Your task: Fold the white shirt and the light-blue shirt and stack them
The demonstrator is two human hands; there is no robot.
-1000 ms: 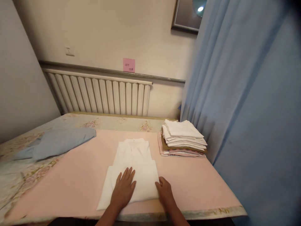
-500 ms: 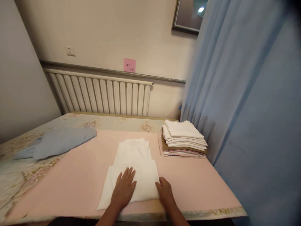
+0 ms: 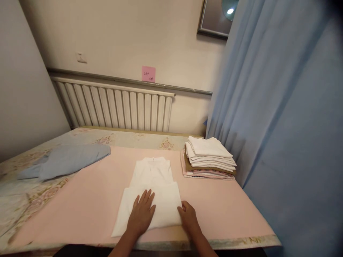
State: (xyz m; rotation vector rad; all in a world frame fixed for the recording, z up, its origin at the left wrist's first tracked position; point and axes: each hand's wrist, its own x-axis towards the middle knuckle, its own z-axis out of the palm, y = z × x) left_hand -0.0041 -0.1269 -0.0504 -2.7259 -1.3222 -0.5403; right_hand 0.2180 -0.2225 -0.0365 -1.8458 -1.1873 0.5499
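Note:
A white shirt [image 3: 163,200] lies partly folded on a pink cloth [image 3: 88,200], its collar end pointing away from me and its lower part folded up over the body. Flat on the folded part rests my left hand [image 3: 142,212], fingers stretched out. At the shirt's right edge, my right hand [image 3: 188,216] has thumb and fingers pinched on the fabric. Up and to the right sits a stack of folded clothes [image 3: 210,160], mostly white on top with brown and pink layers beneath.
A light blue garment [image 3: 69,160] lies at the left on the floral bed cover [image 3: 45,200]. Behind the bed stands a white radiator [image 3: 118,107], with a pink note [image 3: 148,74] above it. A blue curtain [image 3: 270,117] hangs along the right side.
Almost nothing differs. The view has shifted very slightly; both hands keep their places on the shirt.

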